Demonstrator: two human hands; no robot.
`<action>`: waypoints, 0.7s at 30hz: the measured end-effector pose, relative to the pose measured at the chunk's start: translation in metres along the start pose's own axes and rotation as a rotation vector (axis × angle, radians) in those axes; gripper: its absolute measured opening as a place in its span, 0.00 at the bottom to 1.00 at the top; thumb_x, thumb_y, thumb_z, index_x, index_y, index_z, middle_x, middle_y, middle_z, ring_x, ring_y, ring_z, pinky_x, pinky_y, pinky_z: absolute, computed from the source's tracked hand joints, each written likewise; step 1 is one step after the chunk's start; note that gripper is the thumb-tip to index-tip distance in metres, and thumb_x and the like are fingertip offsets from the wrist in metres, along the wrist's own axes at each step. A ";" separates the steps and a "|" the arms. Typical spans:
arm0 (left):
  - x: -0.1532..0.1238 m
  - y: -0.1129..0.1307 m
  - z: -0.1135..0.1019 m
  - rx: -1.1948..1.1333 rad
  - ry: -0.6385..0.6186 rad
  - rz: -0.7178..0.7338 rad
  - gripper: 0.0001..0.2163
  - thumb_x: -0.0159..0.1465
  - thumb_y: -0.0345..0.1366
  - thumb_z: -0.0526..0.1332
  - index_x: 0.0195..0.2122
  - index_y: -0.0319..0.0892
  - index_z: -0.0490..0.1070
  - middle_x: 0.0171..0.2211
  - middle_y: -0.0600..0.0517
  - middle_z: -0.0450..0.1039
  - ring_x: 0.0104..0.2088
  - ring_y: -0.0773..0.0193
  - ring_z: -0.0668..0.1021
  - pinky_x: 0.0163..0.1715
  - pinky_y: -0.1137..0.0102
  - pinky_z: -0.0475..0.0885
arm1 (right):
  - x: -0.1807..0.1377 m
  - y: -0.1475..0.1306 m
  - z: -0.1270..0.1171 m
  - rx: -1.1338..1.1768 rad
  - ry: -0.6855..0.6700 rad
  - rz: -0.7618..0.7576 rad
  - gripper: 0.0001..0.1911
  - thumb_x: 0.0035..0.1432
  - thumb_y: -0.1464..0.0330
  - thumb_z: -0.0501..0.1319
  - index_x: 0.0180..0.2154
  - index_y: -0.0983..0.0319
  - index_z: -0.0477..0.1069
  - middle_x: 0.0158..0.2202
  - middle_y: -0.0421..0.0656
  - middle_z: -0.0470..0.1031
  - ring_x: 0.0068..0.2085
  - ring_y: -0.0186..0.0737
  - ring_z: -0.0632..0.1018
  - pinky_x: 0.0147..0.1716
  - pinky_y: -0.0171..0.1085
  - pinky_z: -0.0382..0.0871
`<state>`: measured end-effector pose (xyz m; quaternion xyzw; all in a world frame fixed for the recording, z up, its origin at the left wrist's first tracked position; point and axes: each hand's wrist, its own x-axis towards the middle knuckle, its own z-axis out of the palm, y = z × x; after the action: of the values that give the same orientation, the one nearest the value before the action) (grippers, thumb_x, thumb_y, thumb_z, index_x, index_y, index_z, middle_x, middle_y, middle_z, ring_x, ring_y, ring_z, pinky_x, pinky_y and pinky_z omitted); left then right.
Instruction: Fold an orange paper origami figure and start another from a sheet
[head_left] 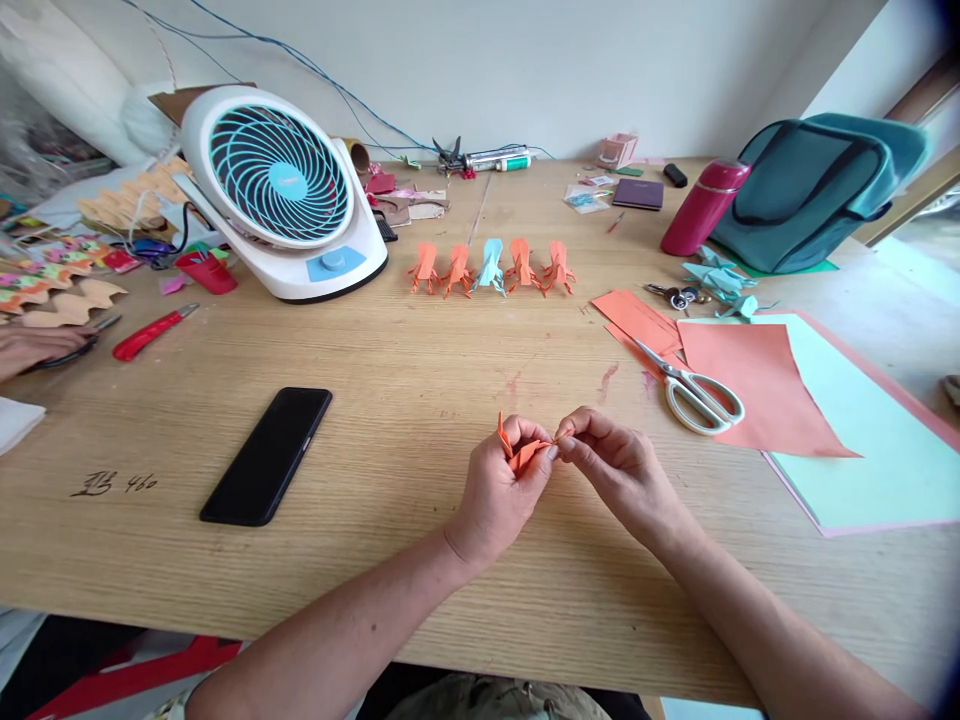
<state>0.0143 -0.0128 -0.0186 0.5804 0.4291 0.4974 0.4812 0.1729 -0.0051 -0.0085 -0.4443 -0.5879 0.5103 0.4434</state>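
Note:
Between my two hands, above the front middle of the table, is a small folded orange paper figure point(527, 455). My left hand point(499, 490) is closed around its body, and one folded piece sticks up past the fingers. The thumb and forefinger of my right hand point(619, 465) pinch a thin tip of the same figure, right beside the left fingertips. Much of the figure is hidden by my fingers. Beyond my hands stands a row of several finished paper figures point(521, 265), orange apart from one light blue one point(491, 267) in the middle.
White-handled scissors point(701, 400) lie on orange paper point(757, 370) at the right. A black phone point(268, 455) lies at the left, with a fan point(285, 190) behind it. Another person's hand point(45, 345) is at the left edge. A pink bottle point(701, 210) leans near a teal bag point(810, 190).

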 end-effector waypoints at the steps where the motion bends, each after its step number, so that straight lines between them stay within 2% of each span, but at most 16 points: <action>1: 0.000 0.000 0.000 -0.018 -0.004 -0.003 0.03 0.65 0.32 0.60 0.34 0.42 0.66 0.30 0.54 0.71 0.30 0.69 0.72 0.33 0.74 0.68 | 0.000 0.000 0.000 0.011 0.003 0.001 0.15 0.64 0.56 0.62 0.33 0.60 0.72 0.29 0.41 0.71 0.33 0.38 0.71 0.35 0.36 0.66; 8: 0.002 0.001 0.001 -0.051 0.005 -0.105 0.09 0.62 0.35 0.65 0.32 0.42 0.63 0.29 0.57 0.66 0.29 0.70 0.69 0.31 0.75 0.65 | 0.002 0.003 0.001 0.080 0.002 -0.010 0.11 0.62 0.60 0.66 0.34 0.60 0.73 0.31 0.41 0.74 0.35 0.37 0.74 0.37 0.35 0.68; 11: 0.002 0.002 0.002 -0.094 -0.067 -0.133 0.11 0.60 0.34 0.67 0.31 0.42 0.62 0.28 0.57 0.64 0.29 0.70 0.68 0.30 0.74 0.65 | 0.002 0.000 0.000 0.065 0.000 -0.026 0.11 0.63 0.60 0.65 0.33 0.60 0.72 0.30 0.39 0.72 0.33 0.35 0.73 0.34 0.34 0.67; 15: 0.003 0.004 0.003 -0.139 -0.193 -0.148 0.09 0.58 0.31 0.65 0.30 0.41 0.62 0.28 0.57 0.64 0.30 0.69 0.68 0.32 0.73 0.65 | 0.001 -0.003 -0.002 0.122 -0.042 -0.004 0.13 0.66 0.59 0.62 0.32 0.61 0.72 0.30 0.40 0.73 0.32 0.35 0.74 0.35 0.34 0.68; 21: 0.005 0.001 0.001 -0.152 -0.199 -0.193 0.10 0.57 0.34 0.67 0.29 0.41 0.64 0.28 0.56 0.66 0.29 0.69 0.68 0.32 0.73 0.65 | 0.000 -0.001 -0.002 0.231 -0.031 0.072 0.09 0.64 0.60 0.64 0.38 0.59 0.75 0.34 0.40 0.77 0.36 0.34 0.76 0.38 0.33 0.70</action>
<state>0.0164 -0.0078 -0.0168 0.5447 0.3942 0.4198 0.6097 0.1745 -0.0045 -0.0073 -0.4031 -0.5156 0.5969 0.4641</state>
